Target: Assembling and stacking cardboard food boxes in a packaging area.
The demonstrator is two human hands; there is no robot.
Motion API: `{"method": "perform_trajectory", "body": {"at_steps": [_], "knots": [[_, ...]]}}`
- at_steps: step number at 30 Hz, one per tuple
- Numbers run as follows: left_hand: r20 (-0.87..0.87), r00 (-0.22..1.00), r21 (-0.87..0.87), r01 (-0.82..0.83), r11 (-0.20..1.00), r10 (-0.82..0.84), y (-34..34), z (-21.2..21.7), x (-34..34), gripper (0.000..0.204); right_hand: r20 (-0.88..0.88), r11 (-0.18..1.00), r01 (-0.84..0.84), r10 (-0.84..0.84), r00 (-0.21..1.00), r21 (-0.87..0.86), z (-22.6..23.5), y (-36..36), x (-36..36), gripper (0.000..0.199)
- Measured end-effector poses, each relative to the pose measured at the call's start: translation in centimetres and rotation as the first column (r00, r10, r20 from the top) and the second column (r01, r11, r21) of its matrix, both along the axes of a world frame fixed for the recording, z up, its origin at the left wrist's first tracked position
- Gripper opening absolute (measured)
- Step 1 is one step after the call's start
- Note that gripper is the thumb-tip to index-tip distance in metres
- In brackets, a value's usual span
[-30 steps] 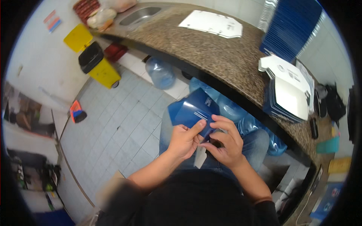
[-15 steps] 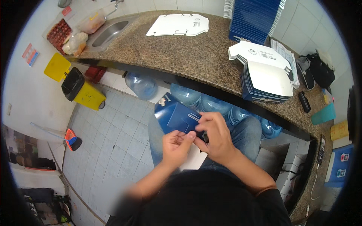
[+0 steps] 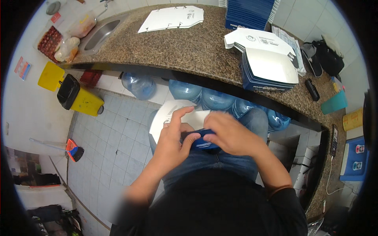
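A flat cardboard box blank (image 3: 169,116), white inside and blue outside, lies over my lap, partly folded. My left hand (image 3: 173,141) grips its near edge with the thumb over a blue flap, index finger stretched across the white face. My right hand (image 3: 232,135) presses on the blue folded part from the right, fingers curled on it. Both hands touch each other at the fold. A stack of folded blue-and-white boxes (image 3: 267,67) stands on the granite counter (image 3: 189,47) ahead, to the right.
Flat white blanks (image 3: 173,17) lie at the counter's far middle, a tall blue pile (image 3: 250,11) behind. A sink (image 3: 98,33) sits at the left end. Blue water jugs (image 3: 185,90) stand under the counter. A yellow bin (image 3: 78,98) and dustpan (image 3: 73,149) rest on the tiled floor.
The blank has been turned from its blue side to its white side and folded further. My hands have drawn closer together over it. My head has tilted up toward the counter.
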State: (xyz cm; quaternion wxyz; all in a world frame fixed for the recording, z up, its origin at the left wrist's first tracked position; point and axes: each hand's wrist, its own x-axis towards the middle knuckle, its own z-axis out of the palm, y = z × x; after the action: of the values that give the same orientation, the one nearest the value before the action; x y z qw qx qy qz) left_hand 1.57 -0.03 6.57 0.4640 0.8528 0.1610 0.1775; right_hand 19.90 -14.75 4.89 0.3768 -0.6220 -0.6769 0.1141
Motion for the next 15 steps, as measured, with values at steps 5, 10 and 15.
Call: {"method": "perform_trajectory", "body": {"at_steps": [5,10,15], "knots": [[-0.08,0.994,0.145,0.085,0.986,-0.074,-0.6,1.8,0.4,0.065,-0.542,0.963,0.01,-0.159,0.825,-0.268,0.7,-1.1,-0.6,0.021],[0.125,0.982,0.448,-0.184,0.875,0.142,-1.9,0.2,0.8,0.078,-0.418,0.978,0.118,-0.181,0.89,-0.171,-2.3,0.0,-1.9,0.029],[0.392,0.917,0.413,-0.244,0.877,0.07,-4.5,-3.9,1.7,0.098,-0.934,0.975,-0.214,0.028,0.357,-0.053,-1.0,-0.4,-2.0,0.03]]}}
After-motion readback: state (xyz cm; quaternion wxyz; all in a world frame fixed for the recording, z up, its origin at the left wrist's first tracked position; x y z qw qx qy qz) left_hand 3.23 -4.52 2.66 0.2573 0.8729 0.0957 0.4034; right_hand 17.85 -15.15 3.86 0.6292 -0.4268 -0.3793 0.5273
